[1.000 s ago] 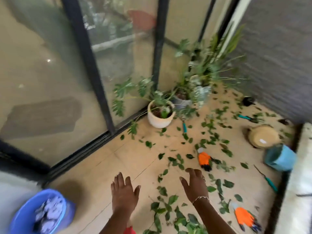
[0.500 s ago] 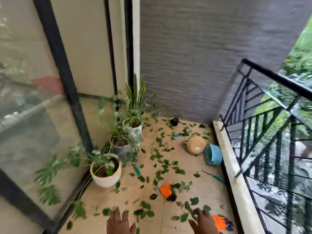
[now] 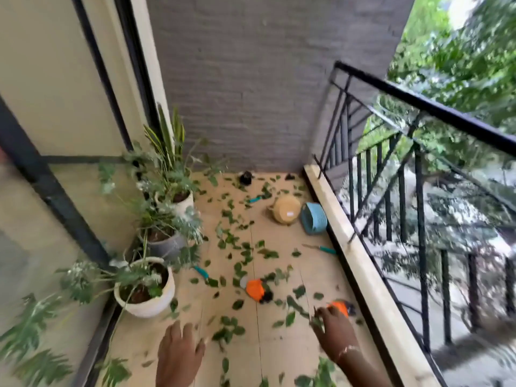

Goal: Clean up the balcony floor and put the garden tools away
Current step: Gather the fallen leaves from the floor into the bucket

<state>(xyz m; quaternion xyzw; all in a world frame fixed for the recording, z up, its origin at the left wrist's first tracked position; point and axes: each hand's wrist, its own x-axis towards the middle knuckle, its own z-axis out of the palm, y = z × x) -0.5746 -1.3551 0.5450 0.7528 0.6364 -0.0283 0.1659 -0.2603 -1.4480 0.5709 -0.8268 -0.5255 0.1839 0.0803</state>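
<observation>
Green leaves [image 3: 240, 247] lie scattered over the tan balcony floor [image 3: 282, 277]. Among them are an orange glove [image 3: 255, 288], a second orange glove [image 3: 340, 308] by the right kerb, and teal-handled tools [image 3: 201, 272] [image 3: 325, 249] [image 3: 255, 199]. A tan basket [image 3: 286, 209] and a blue basket [image 3: 314, 218] lie tipped over further back. My left hand [image 3: 178, 353] hovers low over the floor with its fingers relaxed, holding nothing. My right hand [image 3: 333, 328] is stretched out just in front of the second glove, fingers spread near a leaf; whether it touches anything is blurred.
Potted plants [image 3: 145, 289] [image 3: 164, 241] [image 3: 178, 196] line the glass door on the left. A grey wall closes the far end, with a small black object [image 3: 246, 177] at its foot. A pale kerb [image 3: 360, 263] and black railing [image 3: 418, 169] run along the right.
The view has swung right and up, from the glass door toward the railing and far wall. My right hand has moved forward to the right-hand orange glove; the left hand stays low.
</observation>
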